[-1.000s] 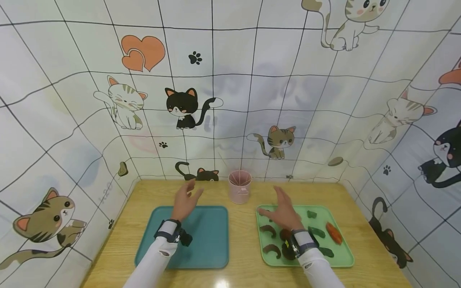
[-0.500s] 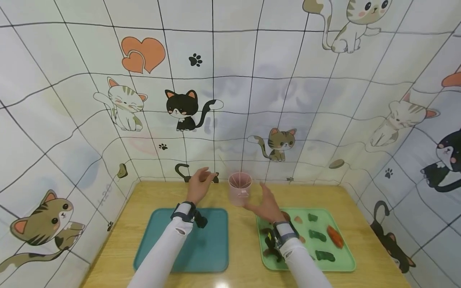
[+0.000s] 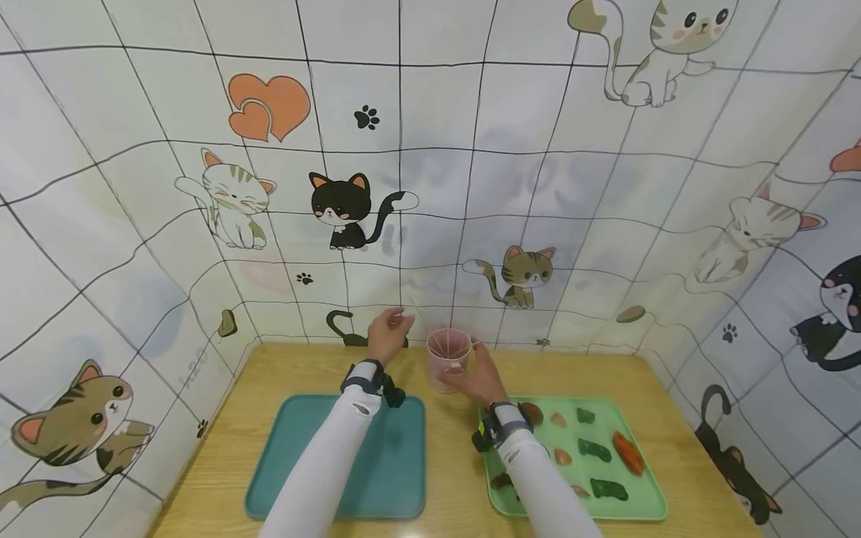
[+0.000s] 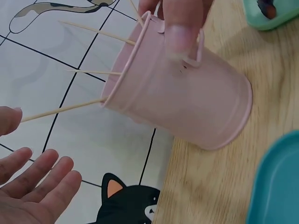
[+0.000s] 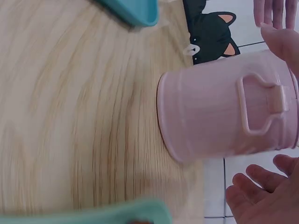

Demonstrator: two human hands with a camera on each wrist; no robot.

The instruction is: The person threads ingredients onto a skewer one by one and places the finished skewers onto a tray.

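A pink bucket (image 3: 439,366) with a small handle stands near the table's back edge, several thin wooden skewers (image 4: 100,33) leaning out of its mouth. My right hand (image 3: 483,379) is around its right side. The thumb (image 4: 181,37) overlaps the wall by the handle, and in the right wrist view the relaxed fingers (image 5: 261,186) lie just beyond the other side with a gap. To the left of the bucket, my left hand (image 3: 389,336) is raised with loose, spread fingers (image 4: 46,179). Its thumb comes right at one skewer's tip in the left wrist view.
A blue-green tray (image 3: 397,478) lies at the left. At the right, a light green tray (image 3: 639,504) bears several dark green pieces (image 3: 608,489), an orange-red piece (image 3: 628,453) and brown pieces (image 3: 531,413). Behind the table hangs a cat-print sheet (image 3: 430,187).
My right hand has moved left and forward from over the light green tray to the bucket. My left hand has moved right and forward, closer to the skewers.
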